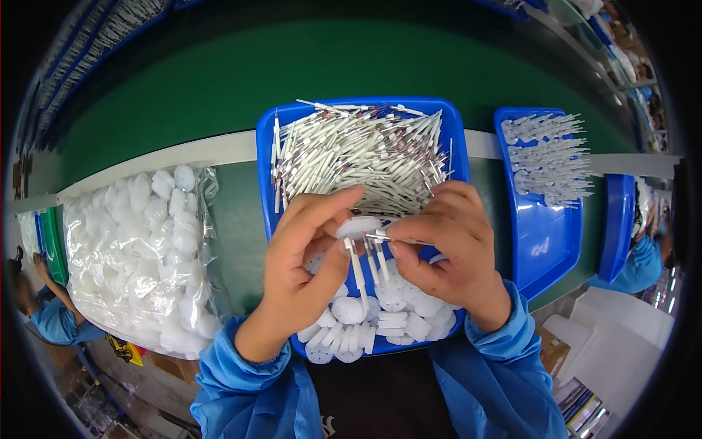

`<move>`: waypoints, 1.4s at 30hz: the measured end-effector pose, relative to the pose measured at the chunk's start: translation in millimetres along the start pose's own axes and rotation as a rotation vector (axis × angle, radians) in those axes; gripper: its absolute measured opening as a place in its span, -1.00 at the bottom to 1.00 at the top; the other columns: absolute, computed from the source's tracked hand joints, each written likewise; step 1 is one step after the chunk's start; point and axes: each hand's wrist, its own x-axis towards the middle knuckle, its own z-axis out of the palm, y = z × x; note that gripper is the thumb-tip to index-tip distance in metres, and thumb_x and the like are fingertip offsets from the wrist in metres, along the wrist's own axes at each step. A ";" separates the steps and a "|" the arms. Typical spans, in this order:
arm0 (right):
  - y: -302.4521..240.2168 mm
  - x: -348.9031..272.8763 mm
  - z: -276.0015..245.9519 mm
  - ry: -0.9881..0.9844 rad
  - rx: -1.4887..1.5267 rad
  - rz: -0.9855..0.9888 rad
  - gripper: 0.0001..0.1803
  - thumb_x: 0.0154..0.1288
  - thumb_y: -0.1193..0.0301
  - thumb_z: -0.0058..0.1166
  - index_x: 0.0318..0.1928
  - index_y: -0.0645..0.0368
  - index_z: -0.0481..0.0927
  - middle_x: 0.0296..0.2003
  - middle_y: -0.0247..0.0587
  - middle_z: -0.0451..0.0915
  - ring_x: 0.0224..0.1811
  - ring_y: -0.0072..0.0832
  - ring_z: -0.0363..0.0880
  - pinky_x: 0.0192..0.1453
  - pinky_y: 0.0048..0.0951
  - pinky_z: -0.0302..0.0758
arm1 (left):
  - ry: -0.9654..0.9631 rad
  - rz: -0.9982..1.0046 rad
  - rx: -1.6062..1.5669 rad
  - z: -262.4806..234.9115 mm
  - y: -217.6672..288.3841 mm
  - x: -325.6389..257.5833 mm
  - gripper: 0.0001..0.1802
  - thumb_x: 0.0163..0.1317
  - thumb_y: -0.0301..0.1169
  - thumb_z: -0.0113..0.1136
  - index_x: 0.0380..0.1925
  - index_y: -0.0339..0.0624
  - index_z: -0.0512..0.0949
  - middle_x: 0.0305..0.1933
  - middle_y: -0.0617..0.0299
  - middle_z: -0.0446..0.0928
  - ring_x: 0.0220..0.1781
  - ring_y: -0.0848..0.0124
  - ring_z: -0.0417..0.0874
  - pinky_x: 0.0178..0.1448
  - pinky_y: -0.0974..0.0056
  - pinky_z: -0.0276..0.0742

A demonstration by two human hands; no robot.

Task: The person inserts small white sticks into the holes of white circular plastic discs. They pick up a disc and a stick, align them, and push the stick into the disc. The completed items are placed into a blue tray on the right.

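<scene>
Between the thumb and fingers of my left hand (pixel 303 256) is a white round plastic disc (pixel 357 226), with several thin white sticks (pixel 358 274) hanging down from it. My right hand (pixel 457 245) pinches another thin stick (pixel 404 240) by thumb and index finger, its white end close to the disc's edge; whether it touches cannot be told. Both hands are above a blue tray (pixel 458 117). A large heap of white sticks (pixel 358 150) with thin tips fills its far part. Loose white discs (pixel 420 304) lie in its near part, below my hands.
At left lies a clear plastic bag (pixel 135 249) full of white discs. A second blue tray (pixel 545 245) at right holds rows of discs fitted with sticks (pixel 548 157). Another blue tray (pixel 618 227) stands beyond it. Co-workers' blue sleeves (pixel 55 322) (pixel 638 269) show at both sides.
</scene>
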 end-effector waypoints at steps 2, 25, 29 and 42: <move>1.3 -1.3 3.5 0.008 0.010 0.032 -0.70 0.11 0.48 0.57 -0.13 -0.03 0.81 -0.52 -0.48 0.66 -0.42 -0.45 0.62 0.11 -0.27 0.54 | 0.073 -0.019 0.012 1.6 0.3 -2.5 -0.54 0.44 -0.76 0.18 0.32 -0.40 0.62 0.15 0.14 0.49 0.11 0.41 0.69 0.22 0.30 0.69; -9.2 -0.9 9.3 0.025 -0.015 0.092 -0.74 0.18 0.39 0.61 -0.11 0.04 0.85 -0.57 -0.38 0.68 -0.55 -0.42 0.67 -0.25 -0.34 0.54 | 0.089 0.108 0.169 9.7 -4.1 -4.7 -0.71 0.60 -0.65 0.07 0.25 -0.39 0.52 0.42 -0.34 0.61 0.49 0.10 0.65 0.50 0.11 0.60; -5.9 -2.9 8.6 0.051 0.010 0.135 -0.77 0.19 0.39 0.61 -0.16 0.05 0.83 -0.55 -0.36 0.71 -0.56 -0.39 0.69 -0.37 -0.35 0.51 | 0.105 0.243 0.395 4.8 -9.8 2.4 -0.62 0.41 -0.68 0.31 0.21 -0.37 0.69 0.30 -0.13 0.76 0.06 0.26 0.83 0.15 0.25 0.77; -8.6 -1.1 10.3 0.140 -0.208 0.034 -0.76 0.18 0.37 0.62 -0.19 0.07 0.79 -0.49 -0.37 0.76 -0.54 -0.40 0.72 -0.42 -0.40 0.53 | 0.069 0.287 0.645 4.2 -1.3 2.6 -0.55 0.29 -0.70 0.38 0.21 -0.36 0.74 0.19 -0.10 0.82 -0.13 0.19 0.86 0.03 0.21 0.75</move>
